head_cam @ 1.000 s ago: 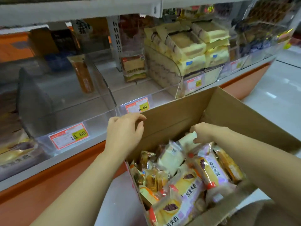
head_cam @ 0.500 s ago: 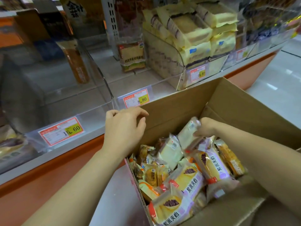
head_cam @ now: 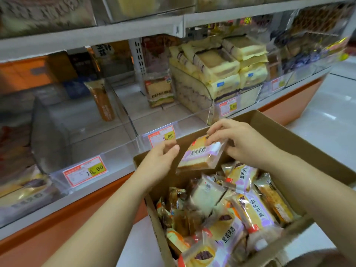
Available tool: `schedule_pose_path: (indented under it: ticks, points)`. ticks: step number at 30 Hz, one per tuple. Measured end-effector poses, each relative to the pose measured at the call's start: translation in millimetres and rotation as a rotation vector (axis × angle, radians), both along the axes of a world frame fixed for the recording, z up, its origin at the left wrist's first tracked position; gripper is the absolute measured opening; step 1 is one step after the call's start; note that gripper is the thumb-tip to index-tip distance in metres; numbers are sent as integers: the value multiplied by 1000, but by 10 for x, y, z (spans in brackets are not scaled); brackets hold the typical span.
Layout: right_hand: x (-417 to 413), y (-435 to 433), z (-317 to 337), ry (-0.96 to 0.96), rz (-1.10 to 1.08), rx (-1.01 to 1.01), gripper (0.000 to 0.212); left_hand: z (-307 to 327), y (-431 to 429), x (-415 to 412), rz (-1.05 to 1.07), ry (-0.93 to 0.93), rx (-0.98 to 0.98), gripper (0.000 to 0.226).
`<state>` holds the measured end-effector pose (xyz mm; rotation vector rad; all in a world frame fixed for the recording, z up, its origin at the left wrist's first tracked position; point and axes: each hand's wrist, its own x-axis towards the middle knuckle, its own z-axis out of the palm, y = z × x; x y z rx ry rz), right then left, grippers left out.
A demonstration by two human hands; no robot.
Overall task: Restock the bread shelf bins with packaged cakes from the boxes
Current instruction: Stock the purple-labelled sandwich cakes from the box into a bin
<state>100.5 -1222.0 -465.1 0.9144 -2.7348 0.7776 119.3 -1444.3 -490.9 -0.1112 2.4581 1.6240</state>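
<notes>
Packaged cake (head_cam: pixel 200 153) hung tilted above the open box (head_cam: pixel 289 139), just in front of the clear shelf bin (head_cam: pixel 134 116). The right hand (head_cam: pixel 240 143) held it, grip pinching the wrapper's upper end; the left hand (head_cam: pixel 158 162) sat beside its other end, grip loosely spread.

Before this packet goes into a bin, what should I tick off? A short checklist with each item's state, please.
1. Grip: right hand pinches the purple-and-yellow plastic-wrapped cake packet: ok.
2. Clearance: the packet is held above the other packets in the brown cardboard box: ok.
3. Left hand free to help: open beside the packet: ok. Whether it touches the packet: cannot tell.
4. Room in the clear plastic bin behind the 8.80 price tag: bare floor in front, one bread bag at the back: ok.
5. Packet matches that bin's tag: print too small, cannot tell.
</notes>
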Motion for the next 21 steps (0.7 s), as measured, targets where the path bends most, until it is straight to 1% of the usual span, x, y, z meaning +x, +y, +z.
schedule_pose_path:
  ticks: [2,4,6,8,9,10,11,12,13,14,16,17,19,21]
  points:
    - [56,23,-29,134,66,-19,43,29,29,15,8,-211,162,18]
    - [98,27,-59,268,118,-38,41,32,26,3,-5,-314,291,25]
    - [146,10,-61,343,158,-64,35,49,17,-2,-34,-336,440,27]
    - [168,27,-62,369,176,-81,32,89,34,9,-69,-290,469,23]
    - [169,49,-60,359,169,-69,35,104,43,10,-65,-252,473,19]
    - [158,79,-58,321,138,-41,43,107,49,0,-51,-223,484,15]
    - [132,122,-77,242,77,-1,56,100,49,-11,-33,-186,475,14]
    - [91,181,-102,122,-14,54,69,87,47,-21,-17,-129,424,15]
    - [30,264,-152,-33,-125,121,77,64,45,-41,2,-46,306,18]
    - [-40,362,-225,-200,-223,191,80,40,43,-57,21,56,147,19]
    - [-191,569,-430,-506,-346,326,78,-3,71,-63,51,261,-141,12]
    - [-247,645,-523,-624,-375,415,75,-20,97,-56,57,329,-229,10]
    - [-322,732,-660,-765,-392,596,65,-77,143,-45,62,398,-305,12]
    - [-387,727,-735,-799,-369,710,57,-138,165,-46,71,419,-329,13]
